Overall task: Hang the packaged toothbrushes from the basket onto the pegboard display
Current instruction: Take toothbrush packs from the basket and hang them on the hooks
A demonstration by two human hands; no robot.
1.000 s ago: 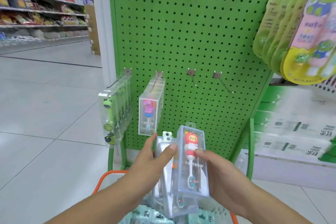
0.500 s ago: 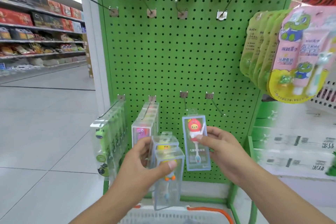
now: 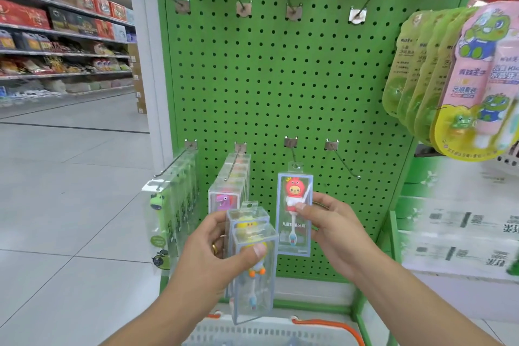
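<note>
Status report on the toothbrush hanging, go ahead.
Right hand pinches clear red-character toothbrush box, hang tab just below empty third lower metal hook. Left hand grips clear yellow-duck toothbrush boxes. Nothing blocking.

Green pegboard (image 3: 280, 87) with two rows of metal hooks (image 3: 341, 159); clear toothbrush boxes (image 3: 179, 205) hang on the two lower-left hooks, green-and-pink blister packs (image 3: 449, 73) at right.

- Grocery shelves (image 3: 64, 45): stocked with boxed goods, far left of white pillar (image 3: 144, 64).
- Tiled floor (image 3: 70, 205): grey, below shelves, left of pillar.
- White cartons (image 3: 460, 233): stacked, blurred, far right of pillar.
</note>
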